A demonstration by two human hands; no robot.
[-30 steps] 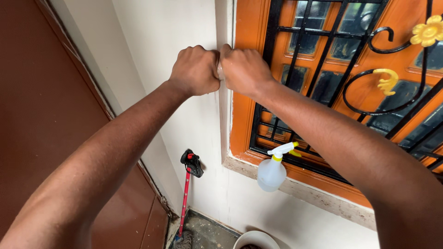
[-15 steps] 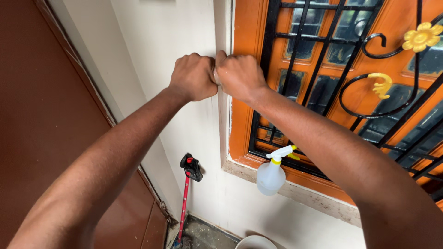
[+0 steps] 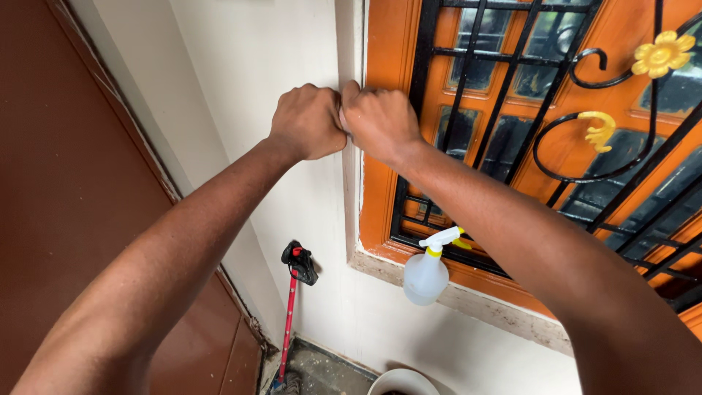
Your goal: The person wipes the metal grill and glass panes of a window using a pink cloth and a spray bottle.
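Both hands meet just above the middle of the frame, against the pale strip of wall trim (image 3: 354,183) that runs down beside the orange window frame (image 3: 380,175). The left hand (image 3: 307,121) is curled into a fist with its knuckles toward the wall, and the right hand (image 3: 380,121) is curled the same way, the two pressed against each other at the thumbs. Something small seems to be pinched between them at the trim's edge, but it is hidden by the fingers and cannot be made out.

To the right, a black iron grille (image 3: 468,88) with curled scrollwork covers the dark panes; a yellow metal flower (image 3: 662,53) sits in the upper right corner and a yellow leaf shape (image 3: 599,130) a little lower.

Below the hands, a translucent spray bottle (image 3: 426,274) with a white and yellow trigger head rests on the stone window sill (image 3: 497,314). Lower left of it, a red-handled mop (image 3: 290,314) leans against the white wall (image 3: 256,73). A brown door (image 3: 66,205) fills the left side, and the rim of a white bucket (image 3: 401,380) shows at the bottom edge.
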